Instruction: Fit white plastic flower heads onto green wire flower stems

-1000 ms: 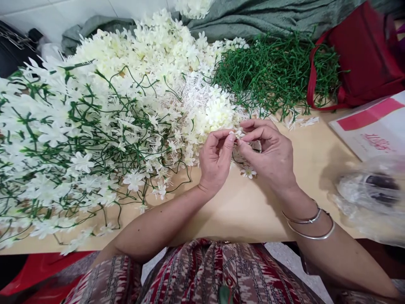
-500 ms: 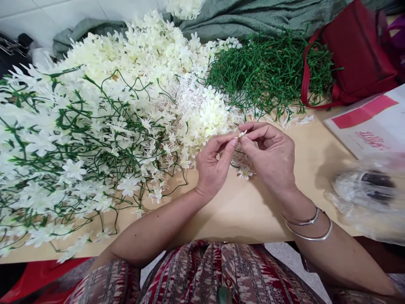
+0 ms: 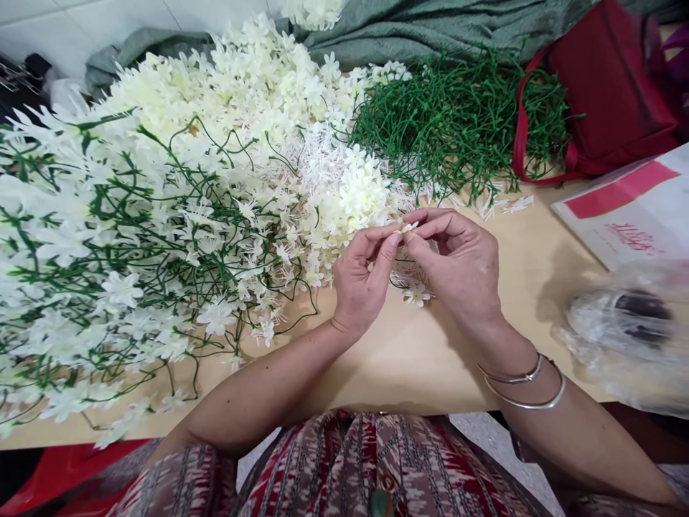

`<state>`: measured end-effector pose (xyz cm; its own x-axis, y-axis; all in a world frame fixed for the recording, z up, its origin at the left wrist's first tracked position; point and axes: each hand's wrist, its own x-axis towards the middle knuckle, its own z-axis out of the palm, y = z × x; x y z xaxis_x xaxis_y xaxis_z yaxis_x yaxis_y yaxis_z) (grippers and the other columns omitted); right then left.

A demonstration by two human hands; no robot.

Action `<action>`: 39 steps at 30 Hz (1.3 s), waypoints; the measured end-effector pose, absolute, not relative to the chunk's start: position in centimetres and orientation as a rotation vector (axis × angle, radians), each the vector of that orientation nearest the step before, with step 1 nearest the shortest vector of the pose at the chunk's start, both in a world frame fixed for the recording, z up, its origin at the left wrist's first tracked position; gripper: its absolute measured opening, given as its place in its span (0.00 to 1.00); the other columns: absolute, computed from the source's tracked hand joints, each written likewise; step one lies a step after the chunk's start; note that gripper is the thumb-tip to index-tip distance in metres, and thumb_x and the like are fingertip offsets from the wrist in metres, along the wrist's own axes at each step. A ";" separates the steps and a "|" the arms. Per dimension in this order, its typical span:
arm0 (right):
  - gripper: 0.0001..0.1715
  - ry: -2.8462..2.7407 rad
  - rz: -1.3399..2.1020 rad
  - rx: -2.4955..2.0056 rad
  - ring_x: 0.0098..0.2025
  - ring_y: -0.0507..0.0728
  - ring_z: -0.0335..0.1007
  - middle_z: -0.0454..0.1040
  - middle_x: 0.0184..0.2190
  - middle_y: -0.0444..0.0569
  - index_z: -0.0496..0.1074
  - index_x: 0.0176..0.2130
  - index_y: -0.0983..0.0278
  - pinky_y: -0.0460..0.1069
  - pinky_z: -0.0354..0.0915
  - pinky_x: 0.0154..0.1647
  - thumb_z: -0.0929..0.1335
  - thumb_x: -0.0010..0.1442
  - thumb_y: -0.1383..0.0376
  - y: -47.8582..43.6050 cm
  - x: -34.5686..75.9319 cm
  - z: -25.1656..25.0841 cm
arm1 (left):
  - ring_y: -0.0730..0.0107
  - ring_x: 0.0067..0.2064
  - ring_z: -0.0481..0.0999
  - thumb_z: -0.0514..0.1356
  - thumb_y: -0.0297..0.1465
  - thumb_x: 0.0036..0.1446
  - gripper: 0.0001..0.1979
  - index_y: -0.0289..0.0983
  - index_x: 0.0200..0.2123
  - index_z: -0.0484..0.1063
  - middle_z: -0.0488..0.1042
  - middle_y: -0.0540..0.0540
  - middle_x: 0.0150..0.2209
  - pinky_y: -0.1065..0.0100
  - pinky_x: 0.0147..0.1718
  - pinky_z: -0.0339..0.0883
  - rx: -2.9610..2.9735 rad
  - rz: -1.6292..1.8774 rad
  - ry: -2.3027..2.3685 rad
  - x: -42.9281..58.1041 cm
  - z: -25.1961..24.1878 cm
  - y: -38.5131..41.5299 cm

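Between the fingertips of both hands is a small white artificial flower piece [image 3: 408,228], mostly covered by the fingers. My left hand [image 3: 364,276] pinches it from the left with thumb and forefinger. From the right, my right hand [image 3: 457,262] grips it the same way, two bangles on that wrist. Just beyond the fingers lies a heap of loose cream flower heads [image 3: 363,190]. A single white flower [image 3: 416,294] rests on the table below the hands. Left of my left hand spreads a large pile of white flowers on green stems [image 3: 177,215].
Loose green plastic stems [image 3: 452,122] are heaped at the back right beside a red bag [image 3: 608,93]. Thin white stamens [image 3: 317,154] lie amid the flowers. A white printed box [image 3: 635,208] and a clear plastic bag [image 3: 619,330] sit at right. Green cloth [image 3: 430,29] lines the back.
Both hands have shifted very slightly left, still pinching together. A little more of the white flower piece shows between the fingertips.
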<state>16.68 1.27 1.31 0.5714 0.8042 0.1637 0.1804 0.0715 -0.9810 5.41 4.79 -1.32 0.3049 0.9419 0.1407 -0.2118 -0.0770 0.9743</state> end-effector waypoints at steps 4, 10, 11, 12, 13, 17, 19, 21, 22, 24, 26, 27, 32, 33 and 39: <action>0.07 -0.903 0.584 -1.432 0.47 0.59 0.79 0.80 0.40 0.49 0.74 0.29 0.60 0.59 0.71 0.56 0.75 0.56 0.65 1.3 16.8 1.1 | 0.65 0.45 0.82 0.63 0.41 0.68 0.11 0.40 0.45 0.78 0.83 0.45 0.43 0.62 0.50 0.76 1.313 1.134 0.781 5.3 -1.6 4.8; 0.10 -1.016 0.567 -1.419 0.46 0.57 0.77 0.81 0.44 0.48 0.78 0.42 0.57 0.56 0.72 0.51 0.76 0.58 0.64 1.5 17.7 1.0 | 0.68 0.45 0.82 0.62 0.39 0.70 0.10 0.39 0.45 0.77 0.83 0.45 0.43 0.63 0.50 0.76 1.369 1.148 0.748 5.1 -1.6 5.1; 0.08 -1.053 0.564 -1.410 0.48 0.58 0.77 0.81 0.44 0.48 0.79 0.40 0.57 0.57 0.72 0.53 0.76 0.59 0.63 1.5 17.9 1.0 | 0.68 0.44 0.82 0.61 0.39 0.70 0.10 0.39 0.45 0.77 0.83 0.45 0.42 0.64 0.48 0.76 1.396 1.155 0.754 5.1 -1.5 5.1; 0.05 -1.080 0.559 -1.398 0.50 0.59 0.77 0.81 0.44 0.48 0.79 0.38 0.57 0.58 0.71 0.55 0.76 0.59 0.63 1.5 18.0 1.0 | 0.68 0.43 0.82 0.61 0.39 0.71 0.10 0.39 0.44 0.76 0.82 0.45 0.41 0.63 0.47 0.77 1.421 1.161 0.762 5.1 -1.4 5.1; 0.03 -1.093 0.548 -1.388 0.51 0.59 0.77 0.81 0.44 0.49 0.78 0.35 0.58 0.59 0.70 0.57 0.76 0.60 0.62 1.6 18.2 1.1 | 0.68 0.43 0.82 0.60 0.40 0.71 0.10 0.40 0.44 0.76 0.82 0.45 0.41 0.63 0.47 0.77 1.435 1.168 0.765 5.1 -1.3 5.1; 0.07 -1.035 0.482 -1.374 0.51 0.61 0.78 0.81 0.43 0.50 0.76 0.34 0.56 0.61 0.72 0.56 0.75 0.61 0.58 1.7 18.7 1.3 | 0.62 0.51 0.82 0.58 0.39 0.73 0.08 0.44 0.48 0.74 0.81 0.44 0.49 0.57 0.55 0.77 1.433 1.216 0.744 5.3 -1.1 5.1; 0.09 -0.991 0.430 -1.373 0.49 0.62 0.79 0.81 0.43 0.50 0.74 0.34 0.56 0.61 0.73 0.53 0.75 0.61 0.57 1.8 19.2 1.4 | 0.60 0.54 0.81 0.58 0.37 0.73 0.07 0.44 0.49 0.73 0.80 0.43 0.51 0.55 0.57 0.76 1.517 1.244 0.732 5.3 -1.1 5.0; 0.09 -0.976 0.362 -1.381 0.48 0.62 0.79 0.81 0.42 0.50 0.72 0.34 0.56 0.61 0.73 0.51 0.75 0.61 0.59 2.0 19.9 1.3 | 0.60 0.56 0.80 0.58 0.33 0.72 0.06 0.42 0.48 0.74 0.80 0.43 0.51 0.54 0.58 0.74 1.696 1.238 0.710 5.2 -1.1 4.9; 0.08 -0.981 0.328 -1.389 0.48 0.62 0.79 0.80 0.42 0.49 0.72 0.34 0.55 0.61 0.72 0.51 0.75 0.61 0.60 2.0 20.2 1.2 | 0.61 0.56 0.79 0.58 0.32 0.72 0.06 0.41 0.48 0.75 0.80 0.43 0.51 0.54 0.58 0.74 1.801 1.213 0.695 5.1 -1.1 4.8; 0.07 -0.992 0.263 -1.399 0.48 0.62 0.78 0.80 0.42 0.48 0.72 0.34 0.55 0.60 0.72 0.51 0.74 0.61 0.62 2.2 20.8 1.0 | 0.61 0.55 0.78 0.58 0.29 0.72 0.07 0.39 0.47 0.76 0.79 0.42 0.52 0.55 0.57 0.72 2.026 1.114 0.685 4.9 -1.1 4.6; 0.06 -0.992 0.210 -1.398 0.47 0.61 0.78 0.80 0.41 0.48 0.72 0.35 0.56 0.60 0.71 0.51 0.74 0.61 0.64 2.3 21.1 0.7 | 0.58 0.55 0.78 0.59 0.28 0.71 0.08 0.38 0.49 0.77 0.79 0.41 0.53 0.54 0.55 0.70 2.245 0.973 0.725 4.8 -1.0 4.3; 0.06 -0.991 0.195 -1.401 0.47 0.60 0.78 0.80 0.41 0.47 0.72 0.35 0.57 0.59 0.70 0.51 0.74 0.61 0.65 2.3 21.2 0.6 | 0.55 0.55 0.77 0.60 0.28 0.70 0.09 0.38 0.50 0.77 0.79 0.40 0.53 0.53 0.54 0.69 2.344 0.900 0.760 4.7 -1.0 4.2; 0.05 -0.998 0.201 -1.412 0.44 0.58 0.76 0.80 0.39 0.47 0.72 0.34 0.59 0.57 0.69 0.49 0.73 0.60 0.65 2.4 21.2 0.4 | 0.54 0.50 0.77 0.61 0.30 0.70 0.08 0.39 0.49 0.78 0.81 0.42 0.48 0.55 0.50 0.64 2.618 0.773 0.860 4.7 -1.5 4.2; 0.05 -1.002 0.209 -1.401 0.44 0.58 0.76 0.79 0.39 0.47 0.72 0.34 0.59 0.56 0.69 0.49 0.73 0.60 0.65 2.4 21.0 0.4 | 0.55 0.48 0.77 0.60 0.30 0.70 0.08 0.39 0.48 0.79 0.81 0.43 0.46 0.56 0.50 0.64 2.632 0.782 0.857 4.7 -1.6 4.3; 0.05 -1.031 0.254 -1.350 0.42 0.57 0.76 0.79 0.36 0.46 0.73 0.33 0.59 0.55 0.70 0.47 0.73 0.59 0.66 2.2 20.3 0.9 | 0.58 0.47 0.78 0.56 0.31 0.73 0.10 0.40 0.45 0.78 0.80 0.42 0.44 0.57 0.49 0.67 2.502 0.988 0.810 4.2 -0.2 5.1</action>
